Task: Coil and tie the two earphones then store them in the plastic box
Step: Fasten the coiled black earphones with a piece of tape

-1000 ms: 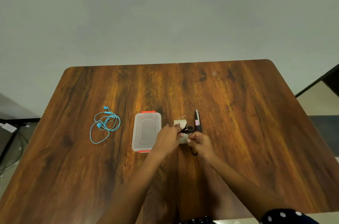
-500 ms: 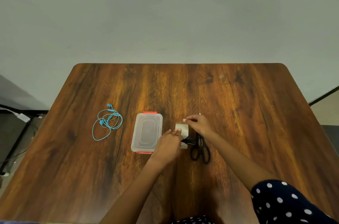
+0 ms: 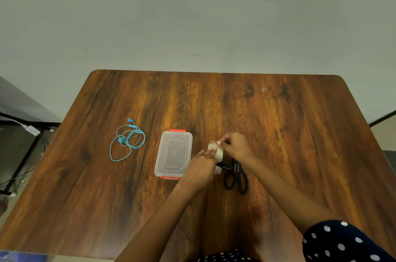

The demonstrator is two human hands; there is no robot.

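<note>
The blue earphones (image 3: 128, 140) lie loosely tangled on the table's left side. A clear plastic box (image 3: 173, 154) with orange clips sits closed at the middle. Just right of it my left hand (image 3: 200, 168) holds the coiled black earphones (image 3: 224, 165), which are mostly hidden under it. Its fingertips rest on a roll of clear tape (image 3: 218, 152). My right hand (image 3: 235, 146) reaches over the roll and pinches the tape's end at its top.
Black scissors (image 3: 236, 179) lie beside my right wrist, handles toward me and blades hidden under the hand. The wooden table (image 3: 278, 133) ends at a pale wall behind. A dark stand and cables are on the floor at the left.
My right hand let go of the black earphones, moved up to the tape roll and took hold of its end. My left hand kept the coil and shifted its fingers onto the roll.
</note>
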